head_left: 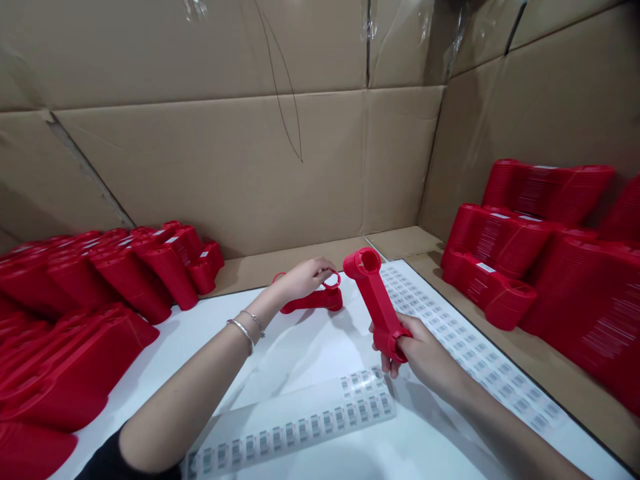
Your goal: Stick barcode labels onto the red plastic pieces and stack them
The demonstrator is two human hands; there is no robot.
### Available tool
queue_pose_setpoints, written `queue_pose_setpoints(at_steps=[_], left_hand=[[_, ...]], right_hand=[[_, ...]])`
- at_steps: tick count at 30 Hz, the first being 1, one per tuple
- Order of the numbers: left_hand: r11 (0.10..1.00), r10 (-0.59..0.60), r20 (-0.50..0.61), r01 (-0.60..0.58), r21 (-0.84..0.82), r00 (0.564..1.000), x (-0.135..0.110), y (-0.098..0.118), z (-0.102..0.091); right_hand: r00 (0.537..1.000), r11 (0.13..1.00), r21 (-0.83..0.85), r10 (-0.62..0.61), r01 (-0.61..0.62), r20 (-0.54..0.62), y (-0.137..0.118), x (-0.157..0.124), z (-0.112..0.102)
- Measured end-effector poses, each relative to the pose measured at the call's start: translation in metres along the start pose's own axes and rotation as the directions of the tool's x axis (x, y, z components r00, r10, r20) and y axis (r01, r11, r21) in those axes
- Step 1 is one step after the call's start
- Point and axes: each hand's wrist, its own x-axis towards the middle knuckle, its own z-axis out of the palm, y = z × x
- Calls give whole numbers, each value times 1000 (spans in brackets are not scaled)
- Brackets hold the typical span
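My right hand (417,347) grips the lower end of a red plastic link (375,303), a straight bar with a round hollow socket at each end. It is tilted, with its upper socket towards the back. My left hand (311,275) reaches across the white surface, its fingers pinched at a thin red ring end. That ring appears to belong to a second red link (315,301) lying on the surface, though my hand partly hides the join. Between my forearms lies a strip of barcode stickers (300,430) on clear backing.
Stacks of red links (135,267) crowd the left side. More stacks (500,247) stand at the right on cardboard. A larger barcode sticker sheet (465,340) lies along the right edge of the white board (430,427). Tall cardboard walls (225,173) enclose the back and right.
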Motion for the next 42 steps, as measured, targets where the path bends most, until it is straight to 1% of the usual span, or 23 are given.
queue_pose_setpoints(at_steps=[3, 7, 11, 17, 21, 24, 27, 32, 37, 39, 40, 42], left_hand=[[1000, -15, -5, 15, 16, 1000, 2, -1, 12], [999, -39, -11, 39, 24, 999, 2, -8, 28], [998, -67, 4, 67, 16, 998, 1, -12, 34], [992, -128, 35, 129, -17, 991, -9, -11, 26], [987, -160, 86, 161, -15, 983, -18, -18, 22], [985, -173, 100, 174, 2, 980, -21, -23, 20], [982, -186, 109, 186, 16, 976, -23, -24, 15], [986, -165, 110, 161, 44, 980, -32, -20, 4], [987, -133, 89, 124, 100, 987, -35, -24, 4], [987, -125, 61, 118, 113, 990, -37, -16, 4], [987, -117, 39, 112, 116, 992, -40, -7, 4], [990, -80, 1, 79, 118, 997, -51, 19, 5]], right_hand=[[1000, 1000, -2, 13, -13, -5, -1, -1, 1], [1000, 1000, 3, 23, -23, -12, -3, -2, 2], [1000, 1000, 1, 12, -12, -9, -1, -1, 1], [1000, 1000, 5, 20, -20, 5, -1, -1, 0], [1000, 1000, 5, 18, -18, -11, -4, -3, 1], [1000, 1000, 3, 23, -23, -11, -4, -4, 2], [1000, 1000, -6, 22, -22, -15, -5, -4, 2], [1000, 1000, -15, 17, -17, -10, -5, -4, 2], [1000, 1000, -22, 1, -1, 7, -1, -2, 2], [1000, 1000, -27, 11, -11, -3, -1, -1, 0], [1000, 999, -29, 20, -20, -13, -1, -1, -1], [999, 999, -31, 34, -35, -36, -4, -2, -4]])
